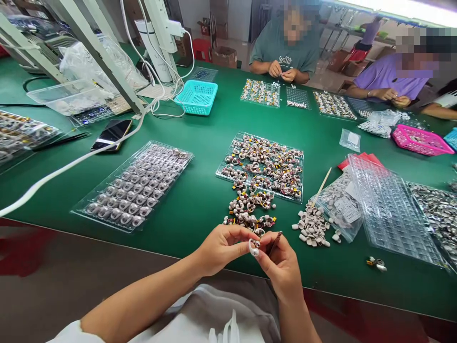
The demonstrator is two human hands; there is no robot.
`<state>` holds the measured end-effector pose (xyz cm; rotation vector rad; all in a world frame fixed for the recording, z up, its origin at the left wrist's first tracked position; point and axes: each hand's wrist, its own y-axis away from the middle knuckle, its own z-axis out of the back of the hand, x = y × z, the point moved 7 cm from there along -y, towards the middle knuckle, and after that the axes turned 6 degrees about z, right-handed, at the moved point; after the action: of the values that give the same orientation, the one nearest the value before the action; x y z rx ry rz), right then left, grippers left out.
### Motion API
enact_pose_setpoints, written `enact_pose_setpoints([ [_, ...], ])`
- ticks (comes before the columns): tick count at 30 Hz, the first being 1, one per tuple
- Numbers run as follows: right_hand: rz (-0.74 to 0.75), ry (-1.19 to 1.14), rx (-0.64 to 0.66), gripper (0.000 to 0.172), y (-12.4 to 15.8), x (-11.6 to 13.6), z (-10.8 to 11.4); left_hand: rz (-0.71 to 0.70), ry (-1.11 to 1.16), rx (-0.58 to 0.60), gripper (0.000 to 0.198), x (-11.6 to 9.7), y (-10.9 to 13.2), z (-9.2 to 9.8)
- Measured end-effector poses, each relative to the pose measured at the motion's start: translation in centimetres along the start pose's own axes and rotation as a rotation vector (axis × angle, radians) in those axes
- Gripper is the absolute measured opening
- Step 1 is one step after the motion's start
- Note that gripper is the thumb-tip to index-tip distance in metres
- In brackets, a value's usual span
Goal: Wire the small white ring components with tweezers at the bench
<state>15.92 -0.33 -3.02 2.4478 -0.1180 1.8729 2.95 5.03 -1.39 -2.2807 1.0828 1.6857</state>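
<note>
My left hand [221,247] and my right hand [282,267] meet at the near edge of the green table [200,195]. Both pinch one small coil part [257,243] between their fingertips. The right hand also has a thin dark stick [275,242] against its fingers. Just beyond the hands lies a loose pile of small wound coil parts [250,209] with red and yellow bits. To its right lies a heap of small pale grey core pieces [314,226]. A clear tray of the coil parts [264,164] sits behind the pile.
A clear tray with rows of finished parts [137,188] lies at the left, a phone [111,134] behind it. Empty clear trays [389,209] and a bag [339,205] lie at the right. Across the table two people work over more trays. A teal basket [197,96] and a pink basket [421,140] stand further back.
</note>
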Motion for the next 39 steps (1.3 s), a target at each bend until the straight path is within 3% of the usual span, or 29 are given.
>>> enact_pose_setpoints([
  [4,-0.025,0.087,0.064,0.016,0.0,0.3,0.4,0.001,-0.056,-0.001,0.025,0.0,0.0,0.1],
  [12,-0.008,0.112,0.022,0.013,-0.2,0.8,-0.1,-0.014,-0.162,-0.035,0.032,-0.1,0.1,0.1],
  [17,0.012,0.088,-0.078,0.014,0.0,0.2,-0.2,0.004,-0.136,-0.101,0.025,0.1,0.0,0.4],
  [23,0.059,-0.075,-0.161,0.013,0.2,-1.0,-0.1,-0.021,-0.087,-0.035,0.021,-0.2,0.0,-0.4],
  [29,0.057,-0.054,-0.204,0.017,0.5,-1.6,-0.1,-0.015,-0.022,-0.056,0.021,0.2,0.0,-0.4],
  [34,0.109,0.074,-0.119,0.013,0.6,0.0,-0.1,0.07,0.108,-0.071,0.028,0.2,-0.2,-0.3],
  [39,0.27,0.265,-0.09,0.034,0.8,3.1,2.1,0.093,0.15,-0.096,0.031,0.2,-0.3,0.1],
])
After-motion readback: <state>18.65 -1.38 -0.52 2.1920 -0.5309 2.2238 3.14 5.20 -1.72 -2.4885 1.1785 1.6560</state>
